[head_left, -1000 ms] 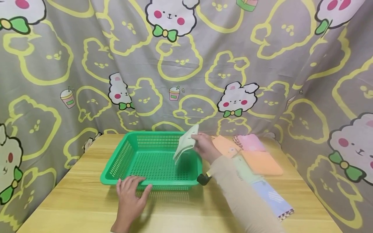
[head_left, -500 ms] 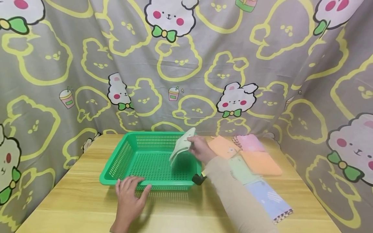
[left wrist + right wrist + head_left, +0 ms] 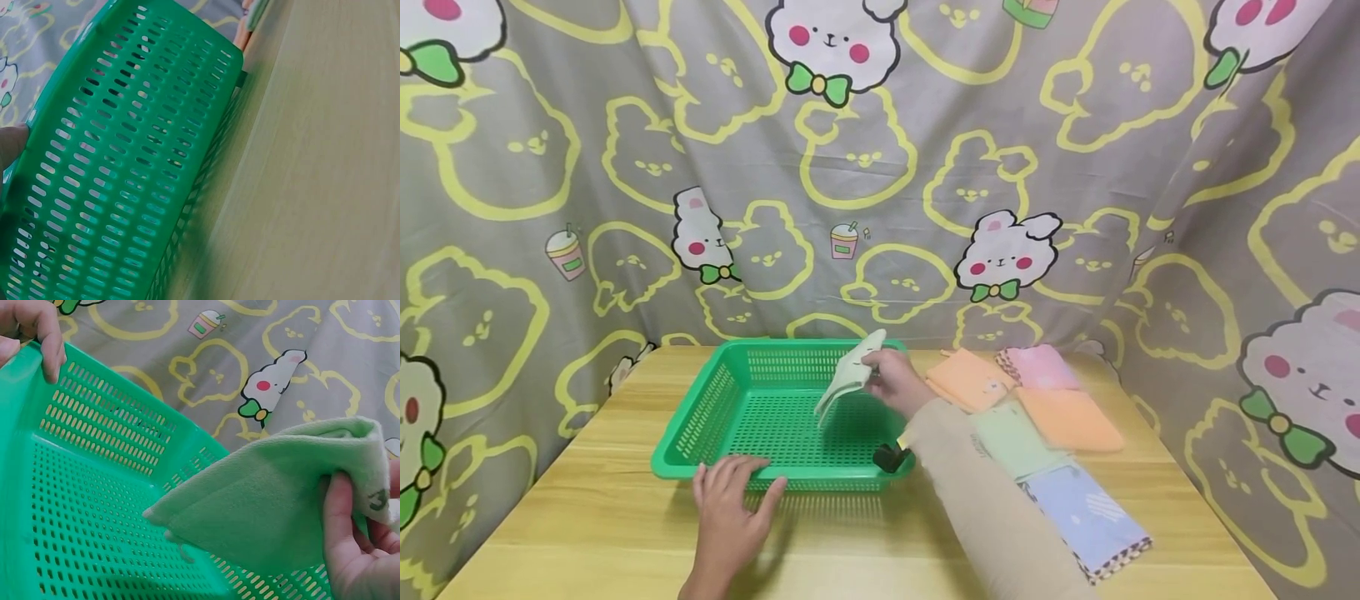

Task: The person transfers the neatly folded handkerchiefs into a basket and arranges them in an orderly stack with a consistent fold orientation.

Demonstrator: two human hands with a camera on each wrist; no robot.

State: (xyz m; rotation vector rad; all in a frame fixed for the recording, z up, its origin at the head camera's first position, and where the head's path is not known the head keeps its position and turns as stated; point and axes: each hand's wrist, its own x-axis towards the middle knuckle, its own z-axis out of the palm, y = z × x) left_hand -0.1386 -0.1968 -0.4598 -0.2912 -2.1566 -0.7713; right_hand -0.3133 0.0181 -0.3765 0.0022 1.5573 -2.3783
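A green plastic basket (image 3: 820, 473) with slotted walls stands on the table. My left hand (image 3: 730, 517) holds its near rim; in the right wrist view, the left fingers (image 3: 49, 347) bend over the rim to the inside. In my right hand (image 3: 897, 385) a folded light green towel (image 3: 848, 377) is pinched, hanging tilted over the basket's right part. The right wrist view shows the thumb on the face of the towel (image 3: 269, 500), near a dark printed mark. Fingers behind the cloth are partly hidden. Beneath the towel, the visible basket floor (image 3: 94, 506) is bare.
Folded cloths lie right of the basket: two orange ones (image 3: 1071, 419), a pink one (image 3: 1045, 367), a light green one (image 3: 1017, 440) and a blue one (image 3: 1090, 517). A black object (image 3: 889, 457) sits by my right sleeve. A patterned curtain (image 3: 910, 200) hangs behind the table.
My right hand has moved left with the light green towel, farther over the basket. My left hand stays at the near rim.
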